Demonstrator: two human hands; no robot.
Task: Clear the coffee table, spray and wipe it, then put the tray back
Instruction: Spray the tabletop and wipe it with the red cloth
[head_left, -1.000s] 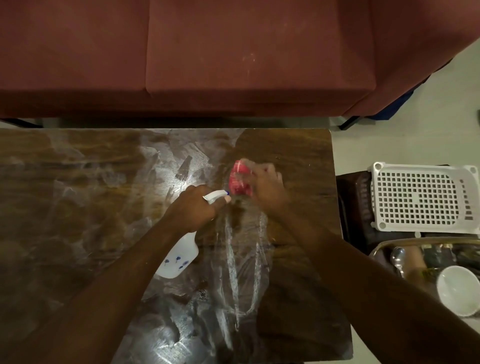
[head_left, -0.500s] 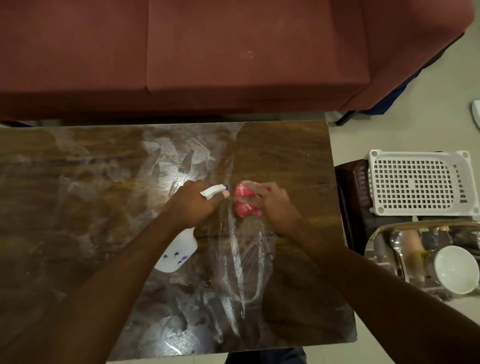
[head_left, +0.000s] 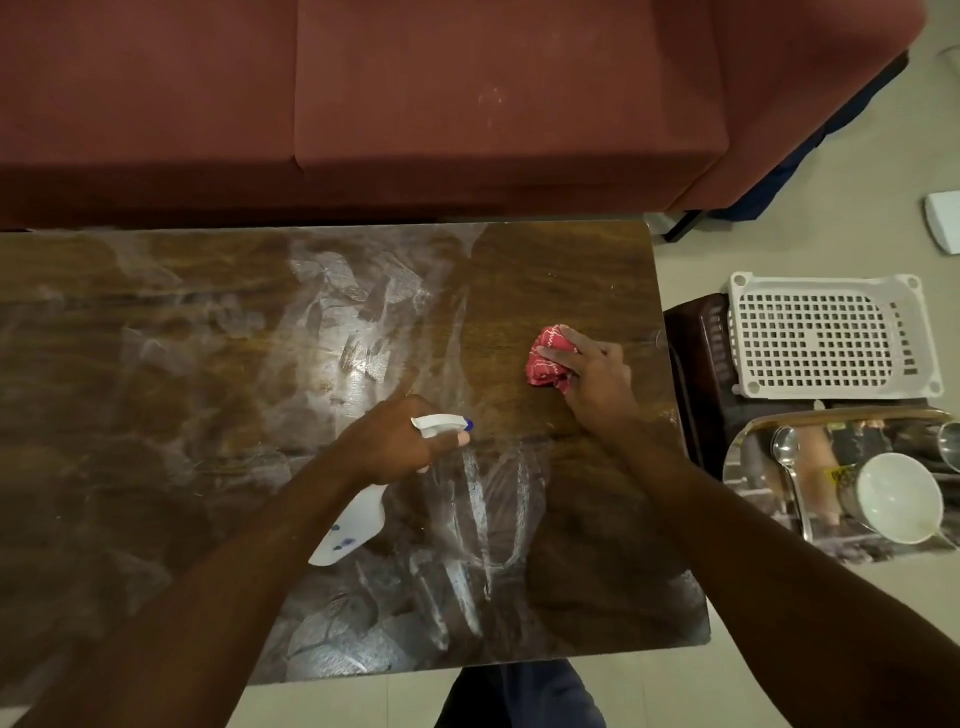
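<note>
Desk (head_left: 561, 270) top is brown wood and shiny, with white wet streaks over its middle and near side. My right hand (head_left: 592, 382) presses a crumpled red cloth (head_left: 545, 356) flat on the desk near the right edge, fingers curled over it. My left hand (head_left: 395, 441) is closed around a white spray bottle (head_left: 353, 530), held over the desk with its nozzle pointing right. Off the desk, on the right, the shiny tray (head_left: 748, 457) holds a white cup (head_left: 898, 499) and a spoon (head_left: 784, 452). A white basket (head_left: 831, 338) lies beyond the tray. A red sofa (head_left: 363, 104) stands behind the desk.
</note>
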